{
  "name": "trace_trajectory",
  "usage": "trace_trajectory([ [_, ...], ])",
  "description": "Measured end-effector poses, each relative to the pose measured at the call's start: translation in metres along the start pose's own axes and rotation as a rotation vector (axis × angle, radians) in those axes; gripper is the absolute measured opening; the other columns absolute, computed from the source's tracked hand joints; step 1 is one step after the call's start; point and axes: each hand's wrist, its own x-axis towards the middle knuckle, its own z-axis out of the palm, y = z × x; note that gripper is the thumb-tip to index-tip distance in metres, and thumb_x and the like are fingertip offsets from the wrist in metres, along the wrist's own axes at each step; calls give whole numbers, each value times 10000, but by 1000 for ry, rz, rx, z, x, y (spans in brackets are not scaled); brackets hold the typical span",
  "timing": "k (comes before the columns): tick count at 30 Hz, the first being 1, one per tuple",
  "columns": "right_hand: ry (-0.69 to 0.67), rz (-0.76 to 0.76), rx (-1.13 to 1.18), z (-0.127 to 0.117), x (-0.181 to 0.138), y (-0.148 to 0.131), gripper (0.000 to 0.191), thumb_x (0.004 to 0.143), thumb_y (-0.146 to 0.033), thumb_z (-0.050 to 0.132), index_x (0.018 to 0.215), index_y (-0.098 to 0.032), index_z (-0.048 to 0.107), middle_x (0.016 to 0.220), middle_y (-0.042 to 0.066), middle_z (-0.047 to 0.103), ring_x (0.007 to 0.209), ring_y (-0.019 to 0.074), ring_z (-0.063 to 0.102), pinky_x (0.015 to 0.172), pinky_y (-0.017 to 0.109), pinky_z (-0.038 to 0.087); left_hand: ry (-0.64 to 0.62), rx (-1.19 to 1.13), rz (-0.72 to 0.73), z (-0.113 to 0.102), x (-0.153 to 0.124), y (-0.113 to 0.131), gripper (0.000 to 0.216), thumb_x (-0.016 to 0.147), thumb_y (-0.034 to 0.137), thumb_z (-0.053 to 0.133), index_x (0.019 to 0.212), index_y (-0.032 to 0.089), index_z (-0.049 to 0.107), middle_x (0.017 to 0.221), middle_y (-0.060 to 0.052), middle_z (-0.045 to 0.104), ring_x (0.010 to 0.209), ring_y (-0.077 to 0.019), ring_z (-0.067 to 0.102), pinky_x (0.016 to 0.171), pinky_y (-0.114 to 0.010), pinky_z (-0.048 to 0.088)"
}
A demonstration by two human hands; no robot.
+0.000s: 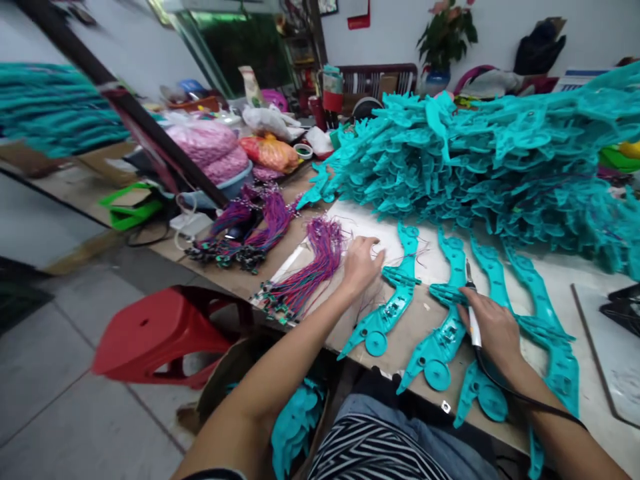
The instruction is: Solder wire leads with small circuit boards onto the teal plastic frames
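My left hand reaches onto the table and touches thin wires beside a bundle of purple and red wires with small boards at their ends. In my right hand I grip a pen-shaped soldering iron, tip pointing away from me, its black cord trailing over my wrist. Several long teal plastic parts lie side by side before me; the leftmost teal part is nearest my left hand, and the iron's tip hovers over the second teal part.
A big heap of teal plastic parts fills the table's far right. More wire bundles lie at left, with pink bags and clutter behind. A red plastic stool stands on the floor to my left. A box of teal parts sits under the table.
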Motion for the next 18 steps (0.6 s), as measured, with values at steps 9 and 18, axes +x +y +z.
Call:
trace_trajectory([
  [9,77,-14,-18,-2,5,-4,312,989,-321,412,1143,-155,627,917,87,750,767,211,688,647,303,398,-37,180,-277,-68,-31,-139,241,832,261,585,974,166,754,1046,-136,718,1025,-287,640,928,-371,467],
  [18,58,0,4,1,1,-2,380,992,-369,345,1163,-166,617,951,111,744,801,247,703,647,334,456,-116,82,-334,-70,3,-155,141,792,240,611,769,190,741,846,-94,749,888,-263,675,772,-306,465],
])
